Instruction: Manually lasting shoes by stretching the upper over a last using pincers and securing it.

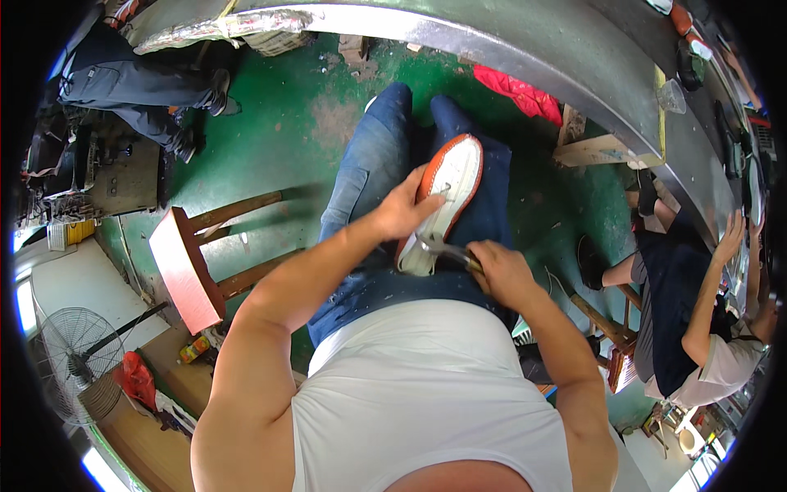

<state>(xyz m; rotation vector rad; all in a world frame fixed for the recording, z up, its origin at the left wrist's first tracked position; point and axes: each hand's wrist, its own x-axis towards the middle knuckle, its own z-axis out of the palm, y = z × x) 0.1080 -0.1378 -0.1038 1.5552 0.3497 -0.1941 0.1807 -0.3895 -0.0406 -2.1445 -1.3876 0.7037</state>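
A shoe (457, 174) lies across my lap, its white underside up and an orange-brown edge around it. My left hand (403, 210) is closed on the shoe's left side, with the thumb pressed onto the white underside. In my right hand (502, 272) is a pair of metal pincers (448, 249), gripped by the handles. The pincers' head rests at the near end of the shoe, over the white underside. What the jaws bite on, if anything, is too small to tell. My blue trousers (361, 176) lie under the shoe.
A long metal-edged workbench (492, 45) curves across the far side and right. A wooden stool (187, 266) stands at my left, near a standing fan (78, 357). A seated co-worker (697, 328) is at right; another person's legs (135, 86) show far left. Red cloth (520, 94) lies beneath the bench.
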